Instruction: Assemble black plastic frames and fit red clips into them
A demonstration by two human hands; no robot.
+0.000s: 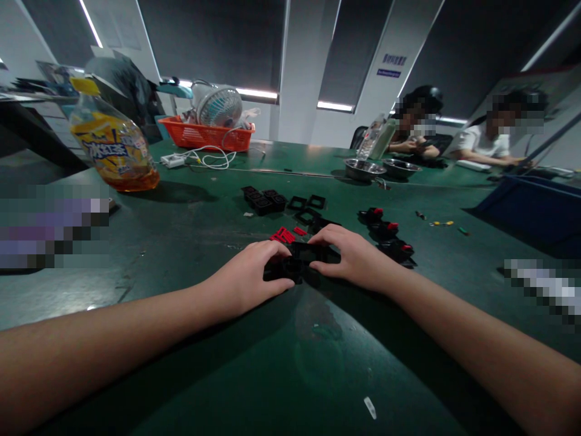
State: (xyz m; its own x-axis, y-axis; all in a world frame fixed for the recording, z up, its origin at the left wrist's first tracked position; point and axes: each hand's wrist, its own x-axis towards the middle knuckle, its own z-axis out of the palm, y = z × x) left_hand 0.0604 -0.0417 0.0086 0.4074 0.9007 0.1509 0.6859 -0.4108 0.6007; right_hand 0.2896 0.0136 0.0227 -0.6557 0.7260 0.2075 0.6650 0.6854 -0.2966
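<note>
My left hand point(254, 274) is closed round a black plastic part point(293, 267), thumb at its near side and fingers over its far side. From the right, my right hand point(349, 257) curls its thumb and fingers about a dark piece point(324, 255) that meets this part. Whether they are one body I cannot tell. Just beyond my fingers lie several small red plastic pieces point(284, 235). Black square frames point(307, 216) and a cluster of black box-shaped parts point(263, 200) sit farther back. Right of my right hand, black assemblies with red tabs point(388, 229) stand in a row.
A bottle of orange drink point(113, 145) stands at the left. Behind are an orange basket point(206, 134) with a fan point(220, 106), a white cable point(218, 158) and metal bowls point(363, 171). A blue bin point(535, 209) is at right. Two people sit across the table.
</note>
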